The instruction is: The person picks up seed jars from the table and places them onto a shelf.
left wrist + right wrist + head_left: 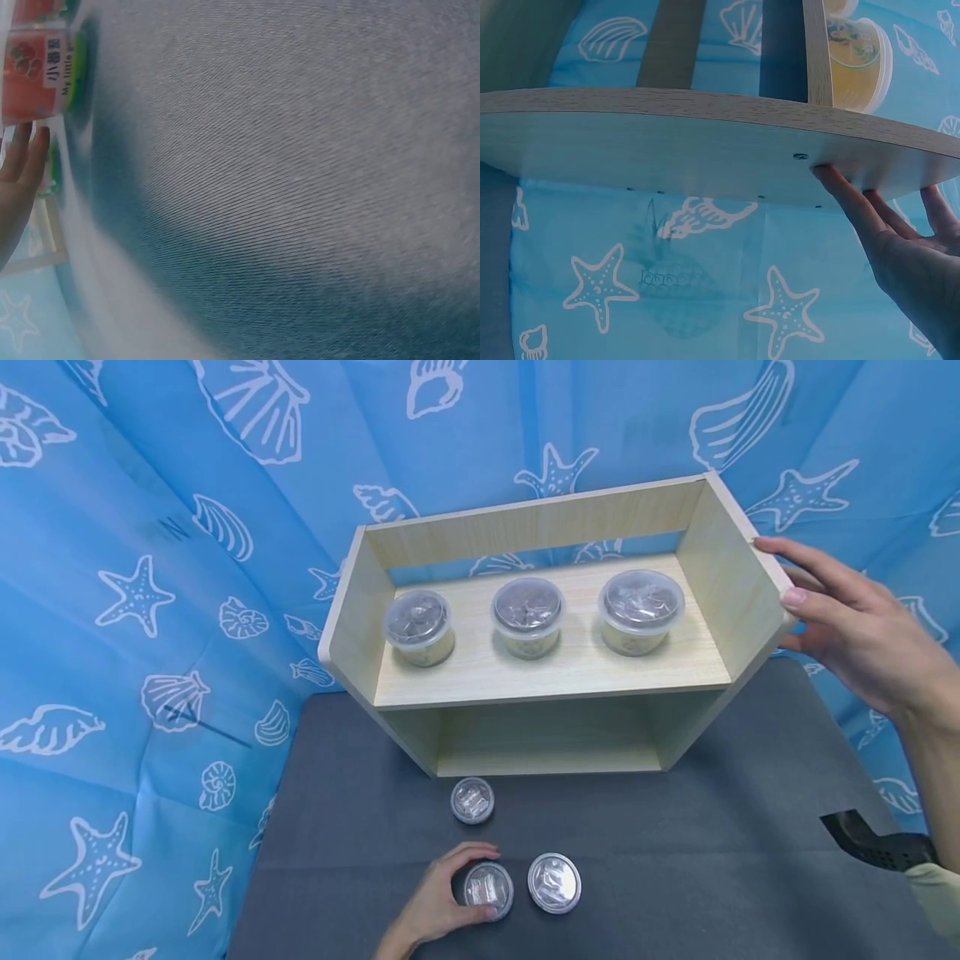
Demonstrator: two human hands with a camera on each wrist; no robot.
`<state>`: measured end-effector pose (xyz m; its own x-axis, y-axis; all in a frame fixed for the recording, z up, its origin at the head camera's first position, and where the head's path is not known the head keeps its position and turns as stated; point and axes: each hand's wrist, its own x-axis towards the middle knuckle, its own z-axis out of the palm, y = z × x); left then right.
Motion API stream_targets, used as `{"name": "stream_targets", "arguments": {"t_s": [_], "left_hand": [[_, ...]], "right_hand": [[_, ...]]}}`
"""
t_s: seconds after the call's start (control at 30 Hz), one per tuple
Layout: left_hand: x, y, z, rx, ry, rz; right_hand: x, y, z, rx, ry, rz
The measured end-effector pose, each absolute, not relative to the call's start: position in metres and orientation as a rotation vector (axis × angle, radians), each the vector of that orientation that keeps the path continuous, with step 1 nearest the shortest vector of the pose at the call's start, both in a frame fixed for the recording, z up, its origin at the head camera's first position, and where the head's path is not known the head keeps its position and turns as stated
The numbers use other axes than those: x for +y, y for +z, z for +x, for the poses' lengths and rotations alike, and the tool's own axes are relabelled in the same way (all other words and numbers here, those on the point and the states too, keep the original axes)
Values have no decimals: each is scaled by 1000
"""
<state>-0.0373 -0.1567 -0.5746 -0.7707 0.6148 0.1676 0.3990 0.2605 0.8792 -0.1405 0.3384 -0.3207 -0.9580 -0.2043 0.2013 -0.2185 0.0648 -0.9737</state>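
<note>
My left hand (442,897) curls its thumb and fingers round a small round jar (487,892) on the dark table. In the left wrist view, the left fingers (30,154) are beside a jar (34,75) with a red tomato label and a green band near its base. Another jar (554,883) stands to the right and a third jar (472,800) farther back. My right hand (862,610) touches the right side of a pale wooden shelf (540,697); its fingertips rest on the outer panel (727,157), fingers mostly straight.
On the shelf's upper board stand three lidded plastic tubs: a left one (418,627), a middle one (527,617) and a right one (640,610). A blue curtain (135,677) with shell prints hangs behind and at the left. The grey tabletop (675,877) extends in front.
</note>
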Motion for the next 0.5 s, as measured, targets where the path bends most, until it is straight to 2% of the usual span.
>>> {"name": "stream_targets", "arguments": {"t_s": [0.27, 0.5], "left_hand": [[-156, -586, -32, 2259, 1424, 847], [-154, -591, -30, 2287, 1369, 888]], "right_hand": [[336, -320, -140, -2262, 2114, 457], [336, -320, -139, -2277, 2109, 442]]}}
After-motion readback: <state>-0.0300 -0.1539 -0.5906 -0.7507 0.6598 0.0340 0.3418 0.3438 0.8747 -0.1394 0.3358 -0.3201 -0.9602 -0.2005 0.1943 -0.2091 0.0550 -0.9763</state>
